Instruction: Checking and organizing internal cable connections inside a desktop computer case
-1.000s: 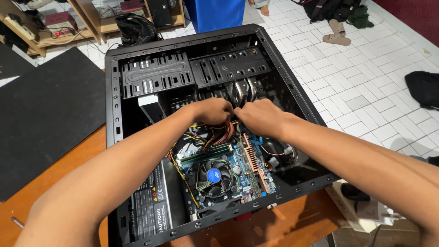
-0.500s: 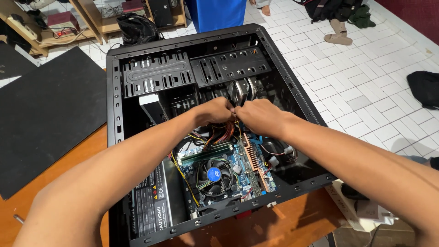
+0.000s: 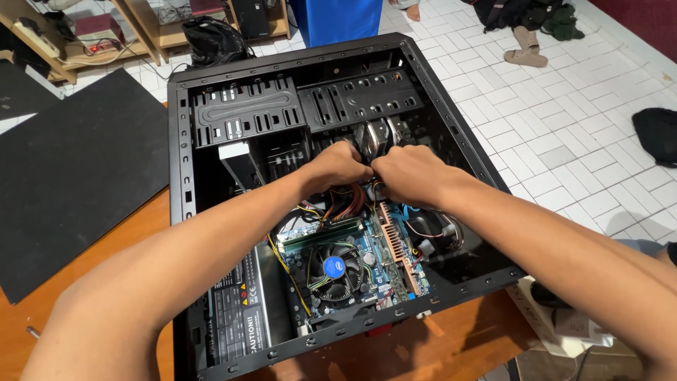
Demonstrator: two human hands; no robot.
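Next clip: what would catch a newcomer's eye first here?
An open black computer case lies on a wooden table, filling the middle. Deep inside it, the left hand and right hand meet at a bundle of cables. Nearer, a round cooler fan sits on the blue motherboard.

An open computer case point(image 3: 185, 212) lies on its side on the worktop point(image 3: 141, 233), which is near the viewer. Inside it, the drive bays point(image 3: 247, 113) sit at the far end, the motherboard point(image 3: 367, 261) nearer, with the cooler fan point(image 3: 334, 269) on it. The power supply point(image 3: 236, 303) lies left of the fan, in the near left corner. A bundle of cables point(image 3: 349, 201) lies between the bays and the motherboard. Both hands meet over that bundle, the left hand point(image 3: 337, 166) just beside the right hand point(image 3: 409, 173), touching it. A flat side panel point(image 3: 70, 176) lies left of the case. Tiled floor point(image 3: 564, 127) spreads to the right, and a shelf unit point(image 3: 134, 28) stands behind.
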